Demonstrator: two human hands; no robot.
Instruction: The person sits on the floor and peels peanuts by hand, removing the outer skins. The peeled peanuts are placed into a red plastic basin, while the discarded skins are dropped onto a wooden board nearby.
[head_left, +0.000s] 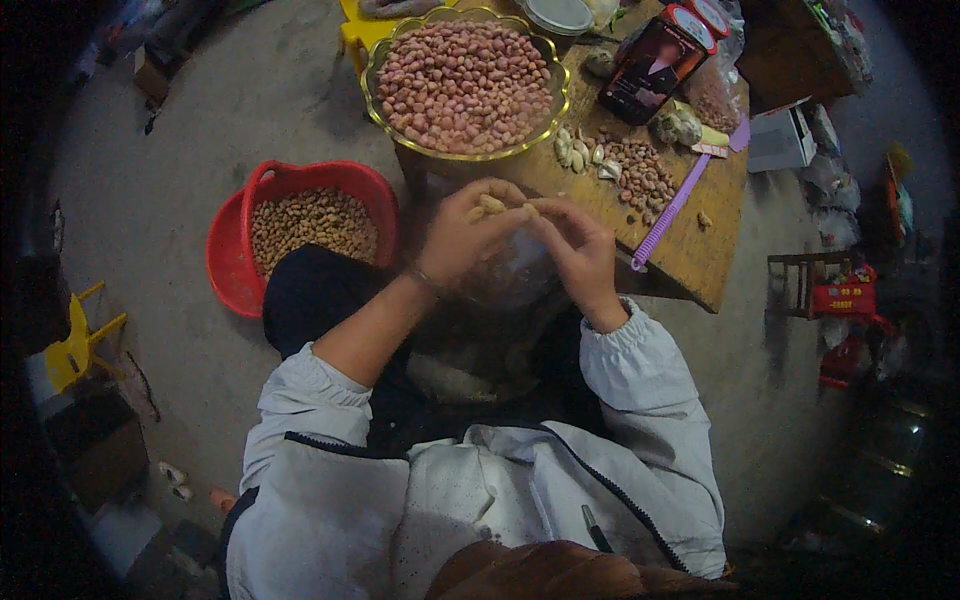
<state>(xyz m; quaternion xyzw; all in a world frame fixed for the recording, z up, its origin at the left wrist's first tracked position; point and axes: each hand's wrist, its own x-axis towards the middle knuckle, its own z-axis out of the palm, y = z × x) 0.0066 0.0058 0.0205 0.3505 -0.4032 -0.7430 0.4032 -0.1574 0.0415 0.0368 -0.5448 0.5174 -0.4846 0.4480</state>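
Unshelled peanuts (491, 204) lie in the fingers of my left hand (469, 229). My right hand (581, 244) meets it at the fingertips, pinching a peanut pod (531, 211) together with the left thumb. Under both hands is a dim, shiny rounded thing, perhaps a bowl or bag, too dark to tell. Just beyond my hands stands a gold-rimmed scalloped bowl (466, 156) full of pinkish shelled peanuts (465, 86). To the left, a red plastic basket (225, 255) holds many peanuts in their shells (315, 229).
The wooden table (694, 259) bears loose peanut kernels (645, 172), garlic cloves (577, 152), a purple-handled tool (675, 210), a garlic bulb (676, 124) and a dark red-lidded container (656, 64). A yellow stool (360, 34) stands behind the bowl, another (71, 349) at far left.
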